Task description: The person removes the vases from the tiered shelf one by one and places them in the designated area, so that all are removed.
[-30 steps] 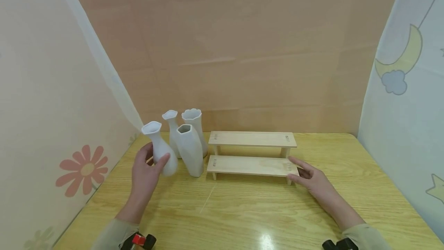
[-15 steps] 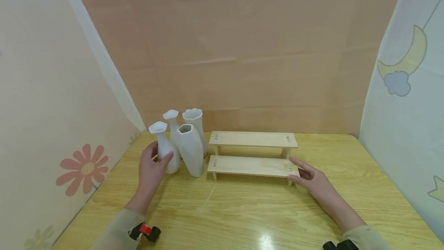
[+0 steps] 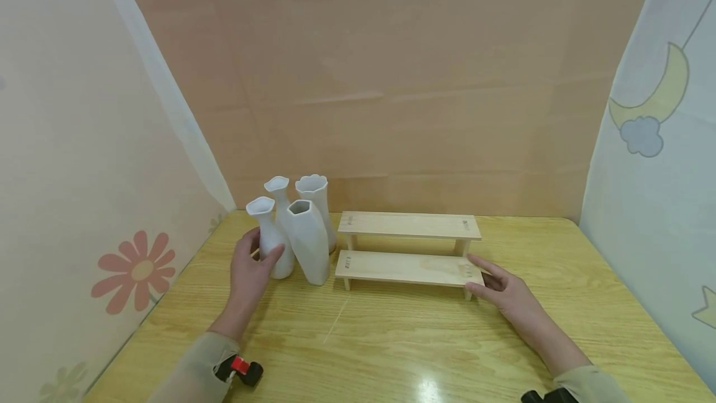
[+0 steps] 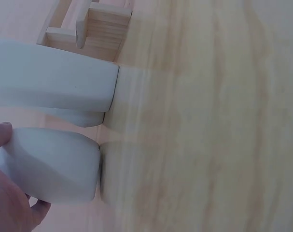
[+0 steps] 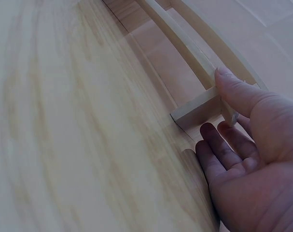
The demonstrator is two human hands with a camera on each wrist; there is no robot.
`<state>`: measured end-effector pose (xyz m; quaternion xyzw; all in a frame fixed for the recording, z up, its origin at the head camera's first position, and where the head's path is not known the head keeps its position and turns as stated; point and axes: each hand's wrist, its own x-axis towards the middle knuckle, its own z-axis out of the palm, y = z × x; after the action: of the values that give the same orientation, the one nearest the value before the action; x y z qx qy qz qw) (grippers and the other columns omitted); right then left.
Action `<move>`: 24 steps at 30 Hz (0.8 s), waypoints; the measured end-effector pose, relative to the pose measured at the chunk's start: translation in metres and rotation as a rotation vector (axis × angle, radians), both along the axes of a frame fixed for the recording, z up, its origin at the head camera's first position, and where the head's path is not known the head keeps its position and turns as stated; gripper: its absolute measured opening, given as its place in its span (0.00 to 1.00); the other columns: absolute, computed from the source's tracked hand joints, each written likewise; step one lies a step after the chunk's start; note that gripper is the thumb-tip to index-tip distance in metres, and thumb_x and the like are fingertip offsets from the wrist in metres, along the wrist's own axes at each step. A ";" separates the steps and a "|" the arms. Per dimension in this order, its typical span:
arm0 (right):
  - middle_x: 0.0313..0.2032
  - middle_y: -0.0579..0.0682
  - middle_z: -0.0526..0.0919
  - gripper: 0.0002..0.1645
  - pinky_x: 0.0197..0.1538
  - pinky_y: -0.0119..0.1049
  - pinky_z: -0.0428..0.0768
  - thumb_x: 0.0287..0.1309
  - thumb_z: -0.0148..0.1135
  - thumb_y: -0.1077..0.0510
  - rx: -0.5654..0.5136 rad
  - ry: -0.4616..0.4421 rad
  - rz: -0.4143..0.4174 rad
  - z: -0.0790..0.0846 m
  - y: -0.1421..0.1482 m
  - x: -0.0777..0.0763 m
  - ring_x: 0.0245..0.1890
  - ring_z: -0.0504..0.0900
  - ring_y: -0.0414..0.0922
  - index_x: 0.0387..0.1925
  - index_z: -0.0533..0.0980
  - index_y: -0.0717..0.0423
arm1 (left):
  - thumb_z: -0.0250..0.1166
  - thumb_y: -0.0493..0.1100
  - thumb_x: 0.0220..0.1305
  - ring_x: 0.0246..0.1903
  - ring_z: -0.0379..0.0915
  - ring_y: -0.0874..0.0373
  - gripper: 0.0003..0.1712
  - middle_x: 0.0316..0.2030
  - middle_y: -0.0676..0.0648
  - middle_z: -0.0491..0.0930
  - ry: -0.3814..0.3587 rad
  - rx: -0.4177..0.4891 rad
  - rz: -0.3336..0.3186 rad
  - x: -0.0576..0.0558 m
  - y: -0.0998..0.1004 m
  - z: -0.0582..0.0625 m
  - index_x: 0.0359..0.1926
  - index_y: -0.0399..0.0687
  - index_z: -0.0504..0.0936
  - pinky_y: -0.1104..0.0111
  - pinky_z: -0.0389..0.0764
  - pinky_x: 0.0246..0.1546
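My left hand (image 3: 250, 272) holds a white vase (image 3: 274, 247) with a flared, angular mouth, thumb in front and fingers behind. The vase stands nearly upright. In the left wrist view its base (image 4: 95, 166) is at or just over the tabletop; I cannot tell whether it touches. Right beside it is a faceted white vase (image 3: 309, 244). Behind these are a narrow-necked vase (image 3: 278, 185) and one with a scalloped rim (image 3: 313, 185). My right hand (image 3: 508, 294) grips the right end of a two-tier wooden stand (image 3: 408, 266), thumb on the front edge and forefinger at the back.
The stand's upper tier (image 3: 408, 224) is behind and above its lower one. All of it rests on a wood-grain table (image 3: 380, 341). A brown backdrop (image 3: 391, 111) closes the rear, and printed panels (image 3: 643, 216) flank both sides.
My left hand has brought the vase to the right and set it straighter, close to the other vases. My right hand has kept its place at the stand's end.
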<state>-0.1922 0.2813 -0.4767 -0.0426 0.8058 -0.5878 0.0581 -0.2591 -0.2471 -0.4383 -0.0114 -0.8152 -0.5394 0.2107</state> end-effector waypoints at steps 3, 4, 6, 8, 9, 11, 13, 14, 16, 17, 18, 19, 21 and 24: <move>0.87 0.62 0.47 0.47 0.79 0.62 0.57 0.79 0.69 0.46 0.000 0.001 0.002 0.001 0.000 0.000 0.84 0.49 0.70 0.88 0.59 0.45 | 0.75 0.43 0.75 0.69 0.71 0.38 0.36 0.69 0.35 0.73 -0.011 0.002 -0.006 0.001 0.000 -0.001 0.75 0.36 0.72 0.40 0.73 0.71; 0.87 0.62 0.47 0.47 0.79 0.62 0.57 0.79 0.69 0.46 -0.002 0.001 0.002 0.001 0.000 0.000 0.84 0.49 0.70 0.88 0.59 0.45 | 0.75 0.43 0.75 0.69 0.70 0.38 0.36 0.69 0.35 0.72 -0.013 0.003 -0.008 0.002 0.001 -0.001 0.76 0.35 0.72 0.40 0.73 0.71; 0.87 0.61 0.47 0.47 0.79 0.63 0.57 0.79 0.69 0.46 -0.003 0.000 0.004 0.001 0.000 0.000 0.84 0.49 0.70 0.88 0.59 0.44 | 0.75 0.44 0.75 0.70 0.70 0.38 0.37 0.69 0.35 0.72 -0.015 0.004 -0.011 0.002 0.001 -0.001 0.76 0.36 0.71 0.40 0.73 0.71; 0.88 0.61 0.47 0.47 0.80 0.63 0.56 0.79 0.69 0.46 -0.004 -0.002 0.005 0.000 0.000 0.000 0.84 0.48 0.70 0.88 0.58 0.44 | 0.75 0.44 0.75 0.70 0.70 0.38 0.37 0.70 0.35 0.72 -0.017 0.004 -0.012 0.003 0.001 -0.001 0.76 0.36 0.71 0.41 0.72 0.72; 0.88 0.61 0.47 0.47 0.80 0.64 0.56 0.79 0.69 0.46 -0.005 -0.002 0.005 0.000 0.000 0.000 0.84 0.48 0.70 0.88 0.58 0.44 | 0.75 0.44 0.75 0.70 0.70 0.38 0.37 0.70 0.35 0.72 -0.019 0.004 -0.012 0.004 0.002 -0.001 0.76 0.36 0.71 0.41 0.72 0.72; 0.88 0.61 0.47 0.47 0.80 0.64 0.56 0.79 0.69 0.46 -0.005 -0.002 0.004 0.000 0.000 0.000 0.84 0.48 0.70 0.88 0.59 0.43 | 0.75 0.45 0.76 0.71 0.69 0.38 0.37 0.70 0.35 0.71 -0.021 0.003 -0.009 0.004 0.002 -0.001 0.76 0.36 0.71 0.41 0.72 0.72; 0.88 0.61 0.47 0.47 0.80 0.64 0.56 0.79 0.69 0.46 -0.006 -0.001 0.004 0.000 0.000 0.000 0.84 0.48 0.70 0.88 0.59 0.43 | 0.75 0.45 0.76 0.71 0.69 0.38 0.37 0.70 0.36 0.71 -0.026 0.003 -0.007 0.005 0.003 -0.001 0.77 0.37 0.70 0.41 0.72 0.73; 0.88 0.61 0.47 0.47 0.80 0.64 0.56 0.79 0.69 0.46 -0.005 0.000 0.003 0.000 0.000 0.000 0.84 0.48 0.70 0.88 0.59 0.44 | 0.75 0.45 0.76 0.71 0.69 0.38 0.37 0.70 0.36 0.72 -0.027 0.003 -0.005 0.005 0.003 -0.002 0.77 0.37 0.70 0.41 0.72 0.73; 0.87 0.62 0.47 0.47 0.79 0.63 0.56 0.79 0.69 0.46 -0.002 0.003 0.003 0.000 0.000 0.000 0.84 0.49 0.70 0.88 0.59 0.44 | 0.75 0.44 0.76 0.71 0.69 0.38 0.37 0.70 0.36 0.72 -0.030 0.006 -0.006 0.005 0.003 -0.002 0.77 0.37 0.70 0.40 0.72 0.73; 0.87 0.62 0.47 0.47 0.79 0.63 0.56 0.79 0.69 0.46 -0.001 0.004 0.003 0.000 0.000 0.000 0.84 0.49 0.70 0.88 0.59 0.44 | 0.75 0.44 0.76 0.71 0.69 0.38 0.37 0.70 0.36 0.72 -0.032 0.008 -0.009 0.005 0.003 -0.002 0.77 0.37 0.70 0.40 0.72 0.73; 0.87 0.62 0.47 0.47 0.79 0.63 0.56 0.79 0.69 0.46 0.002 0.005 0.002 0.000 0.000 0.000 0.84 0.49 0.70 0.88 0.59 0.44 | 0.75 0.44 0.76 0.70 0.69 0.38 0.37 0.70 0.36 0.72 -0.034 0.010 -0.014 0.006 0.003 -0.002 0.77 0.37 0.69 0.40 0.72 0.73; 0.87 0.62 0.47 0.47 0.79 0.63 0.56 0.79 0.69 0.46 0.004 0.005 0.002 0.000 0.000 0.000 0.84 0.49 0.70 0.88 0.59 0.44 | 0.75 0.44 0.76 0.70 0.69 0.38 0.37 0.70 0.36 0.72 -0.036 0.011 -0.020 0.006 0.003 -0.002 0.77 0.36 0.69 0.39 0.71 0.73; 0.87 0.62 0.47 0.47 0.79 0.62 0.57 0.78 0.69 0.46 0.010 0.007 0.000 0.000 0.000 0.000 0.84 0.49 0.70 0.88 0.59 0.44 | 0.74 0.44 0.76 0.71 0.69 0.39 0.37 0.70 0.36 0.72 -0.042 0.013 -0.031 0.006 0.004 -0.002 0.77 0.37 0.69 0.39 0.71 0.73; 0.87 0.62 0.48 0.47 0.79 0.62 0.57 0.78 0.69 0.45 0.018 0.010 -0.003 0.000 0.000 0.001 0.84 0.50 0.69 0.88 0.59 0.44 | 0.74 0.44 0.77 0.71 0.68 0.39 0.37 0.71 0.36 0.71 -0.049 0.014 -0.047 0.006 0.004 -0.001 0.77 0.37 0.68 0.39 0.70 0.74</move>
<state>-0.1914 0.2811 -0.4766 -0.0438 0.8114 -0.5803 0.0536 -0.2536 -0.2433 -0.4396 -0.0159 -0.8158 -0.5501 0.1778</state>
